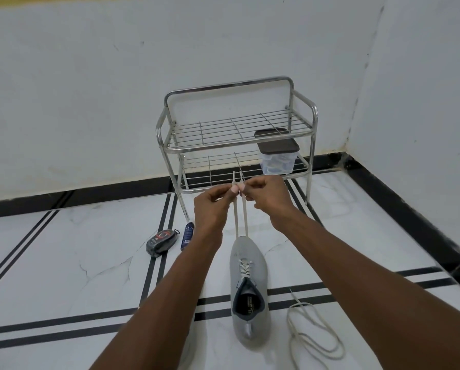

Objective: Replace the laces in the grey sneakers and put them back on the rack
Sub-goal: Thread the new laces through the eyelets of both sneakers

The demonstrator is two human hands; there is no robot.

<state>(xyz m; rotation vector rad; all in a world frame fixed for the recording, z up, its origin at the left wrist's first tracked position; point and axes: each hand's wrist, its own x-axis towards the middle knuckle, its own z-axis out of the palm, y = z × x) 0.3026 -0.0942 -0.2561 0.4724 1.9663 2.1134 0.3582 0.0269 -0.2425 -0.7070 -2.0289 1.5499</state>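
Both hands (212, 200) (266, 193) pinching lace ends (240, 209) above sneaker (247, 289); rack (236, 134) beyond, loose lace (314, 332) right, marble floor (63, 263).

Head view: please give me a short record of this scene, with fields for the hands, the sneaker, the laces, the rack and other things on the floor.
left hand: pinches one lace end
right hand: pinches the other lace end
lace: both ends held up side by side, rising from the sneaker's front
sneaker: grey, on the floor, toe toward the rack, partly laced
loose lace: lies coiled on the floor, right of the sneaker
rack: metal, two shelves, by the wall
box: clear, dark lid, on the lower shelf
other things: polish case and bottle on the floor, left of the sneaker
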